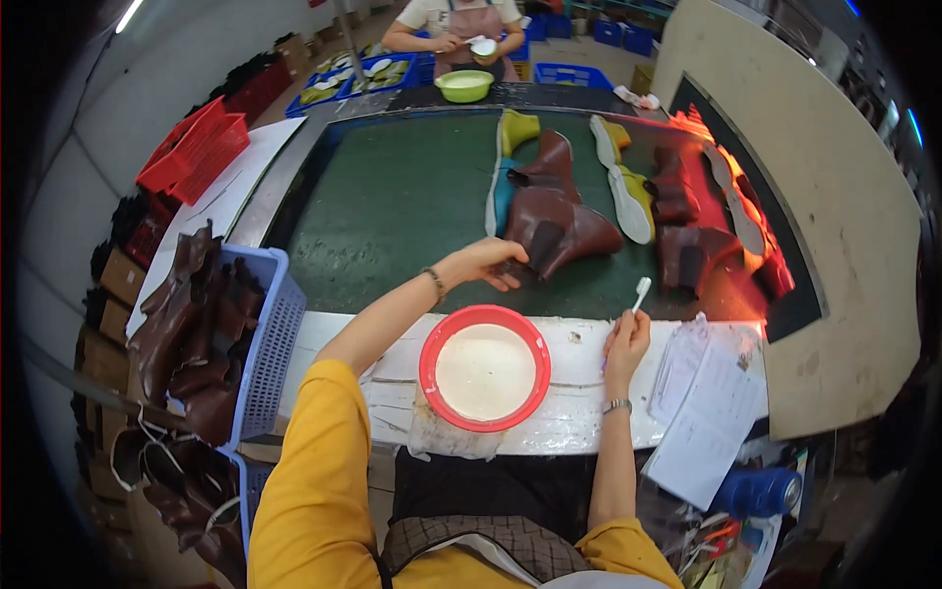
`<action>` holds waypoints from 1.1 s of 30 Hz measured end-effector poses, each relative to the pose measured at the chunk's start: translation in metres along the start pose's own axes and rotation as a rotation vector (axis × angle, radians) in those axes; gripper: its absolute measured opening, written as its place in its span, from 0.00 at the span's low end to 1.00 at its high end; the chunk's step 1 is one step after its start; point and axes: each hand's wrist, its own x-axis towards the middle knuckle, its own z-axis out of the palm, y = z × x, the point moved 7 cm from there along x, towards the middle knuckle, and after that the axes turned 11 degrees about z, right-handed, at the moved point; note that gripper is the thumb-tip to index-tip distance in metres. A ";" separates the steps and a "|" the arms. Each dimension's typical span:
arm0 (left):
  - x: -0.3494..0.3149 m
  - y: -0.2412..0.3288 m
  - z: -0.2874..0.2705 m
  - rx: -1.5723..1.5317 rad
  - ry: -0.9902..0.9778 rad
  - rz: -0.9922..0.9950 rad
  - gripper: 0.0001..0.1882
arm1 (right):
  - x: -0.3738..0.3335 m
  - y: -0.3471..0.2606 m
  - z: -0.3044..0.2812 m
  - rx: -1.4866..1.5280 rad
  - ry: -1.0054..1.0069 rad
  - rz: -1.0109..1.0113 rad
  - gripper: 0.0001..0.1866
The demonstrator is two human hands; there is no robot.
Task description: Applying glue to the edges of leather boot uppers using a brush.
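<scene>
My left hand (489,262) reaches over the near side of the green belt (392,201). Its thumb and fingers are at the left edge of a glossy brown boot upper (564,231) with a dark side panel, and they seem to pinch that edge. A toothbrush (642,291) with a white head points up from my right hand (626,346), which is closed around its handle above the white tabletop. Between my forearms stands a round red basin (429,378) holding creamy white liquid (486,368). Another brown upper (551,162) lies just beyond the first.
Wedge soles (630,201) and more brown uppers (677,182) lie to the right, some under a red glow by a pale panel (800,196). A blue basket (270,344) of brown uppers stands left. Papers (711,412) lie right. Across the belt, a person (466,34) works behind a green bowl (464,86).
</scene>
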 end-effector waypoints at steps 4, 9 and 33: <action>0.000 0.033 -0.019 1.074 0.337 0.681 0.14 | 0.012 0.008 -0.014 -0.103 0.064 -0.060 0.07; -0.151 0.115 -0.029 0.608 0.620 1.057 0.14 | 0.019 0.010 -0.024 -0.194 0.056 -0.085 0.06; -0.519 0.136 -0.072 1.620 1.041 0.948 0.18 | -0.013 -0.022 0.016 -0.358 -0.121 0.010 0.16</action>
